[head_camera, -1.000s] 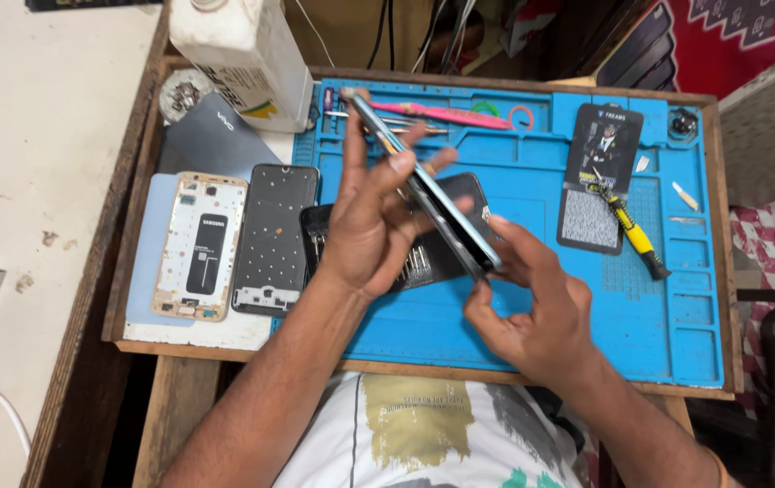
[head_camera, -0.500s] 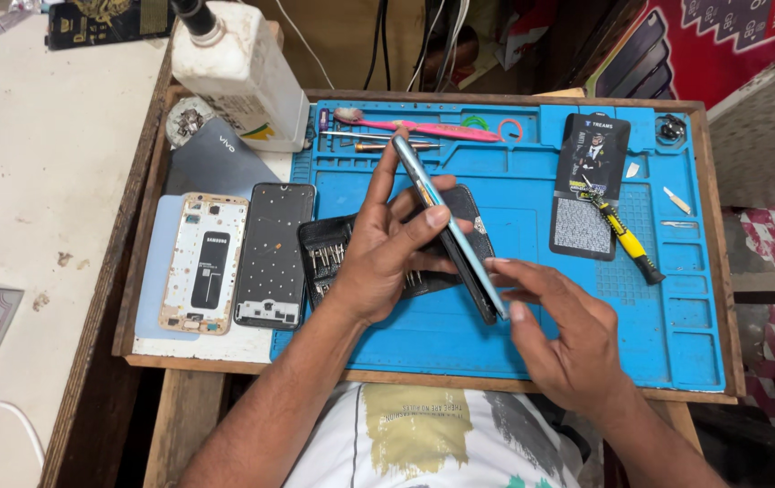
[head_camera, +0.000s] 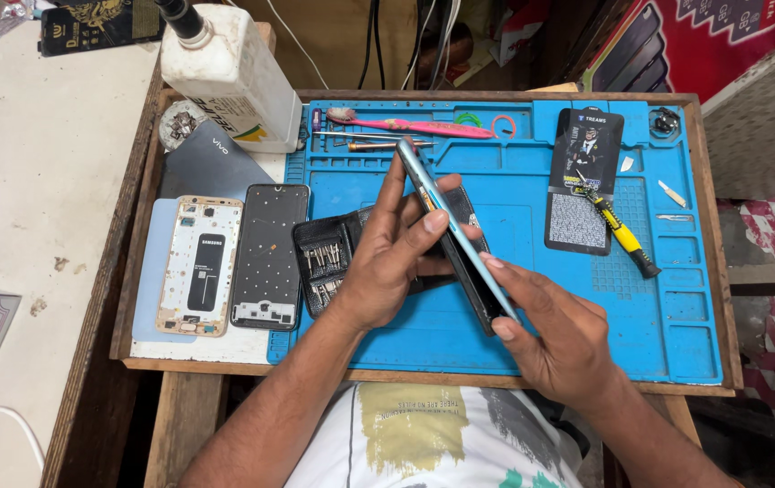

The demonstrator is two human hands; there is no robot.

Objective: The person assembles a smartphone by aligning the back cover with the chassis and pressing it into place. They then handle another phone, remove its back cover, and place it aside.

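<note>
A slim phone with a light blue edge [head_camera: 449, 226] is held edge-up over the blue work mat [head_camera: 532, 271]. My left hand [head_camera: 386, 258] grips its upper half, thumb and fingers on either face. My right hand [head_camera: 546, 330] pinches its lower end from the right. Under my left hand lies an open black pouch of small screwdriver bits [head_camera: 324, 262]. A dark flat panel [head_camera: 464, 212] lies on the mat behind the phone.
Left of the mat lie a gold phone frame [head_camera: 200, 265] and a black phone frame [head_camera: 267, 256]. A white bottle [head_camera: 229, 77] stands at the back left. A pink toothbrush [head_camera: 415, 126], a yellow-handled cutter [head_camera: 620, 230] and a black card [head_camera: 583, 176] rest on the mat.
The phone has come lower and nearer the mat's middle. My right hand slid down to its lower end; the camera tilted slightly.
</note>
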